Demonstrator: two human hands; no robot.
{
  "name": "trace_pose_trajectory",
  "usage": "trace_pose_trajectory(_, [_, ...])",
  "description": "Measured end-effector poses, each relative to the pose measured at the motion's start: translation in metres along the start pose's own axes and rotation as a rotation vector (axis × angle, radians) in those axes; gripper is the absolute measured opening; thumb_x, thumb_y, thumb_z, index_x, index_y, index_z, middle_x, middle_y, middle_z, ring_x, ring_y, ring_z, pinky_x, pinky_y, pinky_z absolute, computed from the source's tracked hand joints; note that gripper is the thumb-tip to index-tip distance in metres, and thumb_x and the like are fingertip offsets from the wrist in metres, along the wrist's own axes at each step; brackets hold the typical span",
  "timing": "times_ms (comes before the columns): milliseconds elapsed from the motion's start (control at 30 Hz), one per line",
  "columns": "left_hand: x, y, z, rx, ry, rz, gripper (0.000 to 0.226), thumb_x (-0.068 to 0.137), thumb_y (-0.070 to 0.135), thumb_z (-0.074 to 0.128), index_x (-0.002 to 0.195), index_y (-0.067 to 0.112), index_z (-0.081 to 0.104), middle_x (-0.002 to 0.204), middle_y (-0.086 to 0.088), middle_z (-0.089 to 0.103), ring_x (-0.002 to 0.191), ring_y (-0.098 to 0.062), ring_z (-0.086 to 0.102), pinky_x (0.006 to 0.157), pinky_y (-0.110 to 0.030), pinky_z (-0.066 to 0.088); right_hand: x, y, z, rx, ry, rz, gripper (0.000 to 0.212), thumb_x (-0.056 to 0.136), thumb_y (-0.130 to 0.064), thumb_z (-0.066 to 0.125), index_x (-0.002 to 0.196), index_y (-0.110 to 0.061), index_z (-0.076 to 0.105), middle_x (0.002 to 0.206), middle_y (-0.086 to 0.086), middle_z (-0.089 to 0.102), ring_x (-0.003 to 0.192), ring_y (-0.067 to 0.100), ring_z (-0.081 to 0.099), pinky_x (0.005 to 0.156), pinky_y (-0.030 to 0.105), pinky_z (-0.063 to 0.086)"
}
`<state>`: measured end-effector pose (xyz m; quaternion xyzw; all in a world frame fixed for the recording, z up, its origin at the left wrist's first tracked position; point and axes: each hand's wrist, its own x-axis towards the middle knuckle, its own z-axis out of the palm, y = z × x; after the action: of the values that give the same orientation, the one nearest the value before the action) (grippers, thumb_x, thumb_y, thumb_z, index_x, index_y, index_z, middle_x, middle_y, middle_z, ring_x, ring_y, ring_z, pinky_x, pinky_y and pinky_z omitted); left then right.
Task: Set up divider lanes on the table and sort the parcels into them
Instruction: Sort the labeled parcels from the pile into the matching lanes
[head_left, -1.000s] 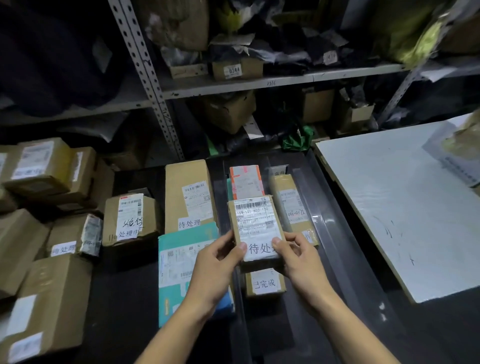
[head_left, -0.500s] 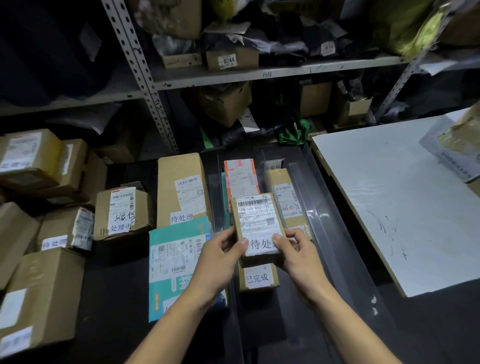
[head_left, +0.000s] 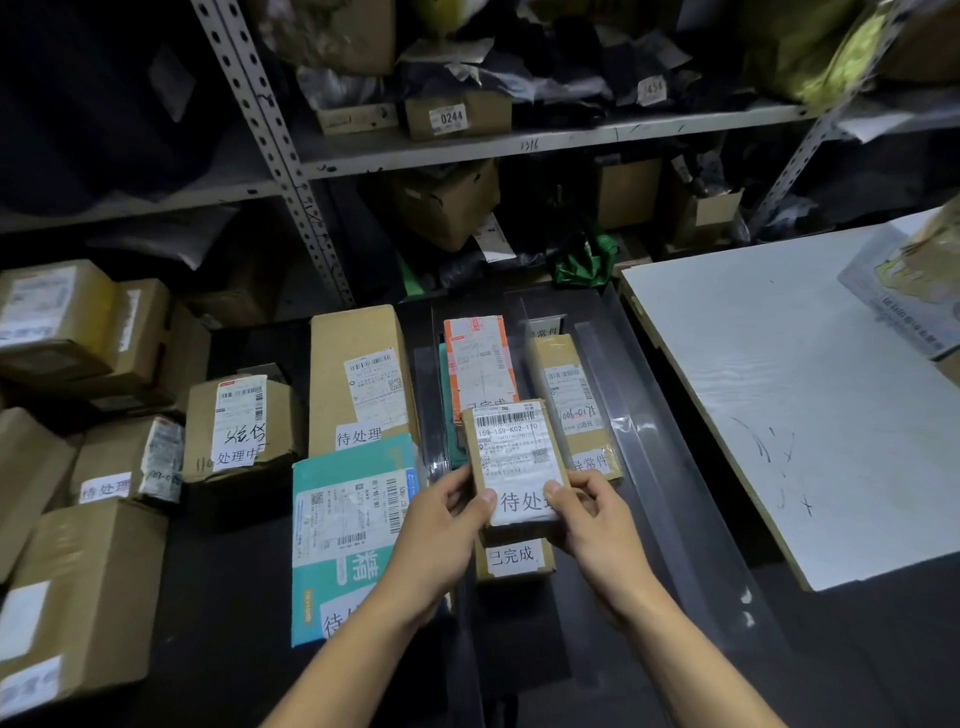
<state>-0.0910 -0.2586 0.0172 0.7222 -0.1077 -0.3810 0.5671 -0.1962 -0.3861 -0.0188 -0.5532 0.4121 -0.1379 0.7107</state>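
A small brown parcel (head_left: 511, 452) with a white barcode label is held up over the middle lane. My left hand (head_left: 441, 525) grips its lower left edge and my right hand (head_left: 592, 519) grips its lower right edge, thumbs on the label. Clear plastic dividers (head_left: 434, 415) (head_left: 623, 395) stand on the dark table (head_left: 228, 597) and form lanes. Under the held parcel lies another small brown parcel (head_left: 514, 558). An orange-edged parcel (head_left: 480, 358) lies farther back in the same lane. A brown parcel (head_left: 571, 395) fills the right lane. A teal box (head_left: 348, 525) and a long brown box (head_left: 358, 374) lie in the left lane.
Several brown boxes (head_left: 234, 426) are piled at the left of the table. A white board (head_left: 789, 395) lies at the right with a bagged parcel (head_left: 904, 301) on its far corner. Metal shelving (head_left: 467, 145) packed with boxes and bags stands behind.
The held parcel and both hands stay over the middle lane; the parcel sits a little lower and closer to me. The view has shifted slightly.
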Motion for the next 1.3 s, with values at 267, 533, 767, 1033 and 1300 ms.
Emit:
trace_pose_trajectory(267, [-0.003,-0.001,0.008,-0.018,0.001,0.002,0.032,0.096,0.007,0.058,0.112,0.034,0.061,0.113,0.010,0.072,0.105,-0.002,0.067,0.097,-0.029,0.052,-0.003,0.002,-0.006,0.005,0.011,0.002,0.013,0.095,-0.017,0.063,0.106,-0.012,0.062,0.099,0.012,0.075,0.091,0.025,0.074,0.086,0.051,0.058])
trace_pose_trajectory(533, [-0.012,0.017,-0.020,-0.039,0.068,0.092,0.033,0.096,0.009,0.057,0.120,0.031,0.062,0.111,0.015,0.072,0.105,0.003,0.065,0.083,-0.014,0.052,-0.002,-0.021,0.023,-0.020,-0.064,-0.065,0.014,0.094,-0.020,0.063,0.106,-0.013,0.062,0.099,0.007,0.076,0.096,0.026,0.072,0.090,0.051,0.056])
trace_pose_trajectory(767, [-0.013,0.025,-0.056,-0.106,0.132,0.132,0.033,0.097,0.009,0.057,0.114,0.037,0.063,0.117,0.012,0.070,0.113,-0.003,0.063,0.101,-0.031,0.050,-0.002,-0.041,0.062,-0.001,-0.135,-0.113,0.011,0.094,-0.016,0.061,0.104,-0.012,0.061,0.098,0.006,0.076,0.087,0.018,0.073,0.072,0.032,0.053])
trace_pose_trajectory(1033, [0.005,0.044,-0.105,-0.123,0.160,0.187,0.034,0.097,0.015,0.057,0.127,0.030,0.060,0.119,0.010,0.070,0.112,-0.005,0.064,0.100,-0.033,0.051,0.009,-0.068,0.115,-0.034,-0.158,-0.173,0.011,0.095,-0.021,0.062,0.103,-0.014,0.061,0.101,0.007,0.075,0.096,0.025,0.072,0.086,0.045,0.056])
trace_pose_trajectory(1300, [0.023,0.065,-0.155,-0.130,0.180,0.274,0.027,0.097,0.012,0.056,0.113,0.032,0.066,0.113,0.004,0.073,0.107,-0.013,0.068,0.097,-0.039,0.052,0.019,-0.095,0.169,-0.035,-0.165,-0.233,0.008,0.096,-0.022,0.062,0.101,-0.016,0.059,0.096,0.005,0.074,0.081,0.012,0.072,0.070,0.028,0.056])
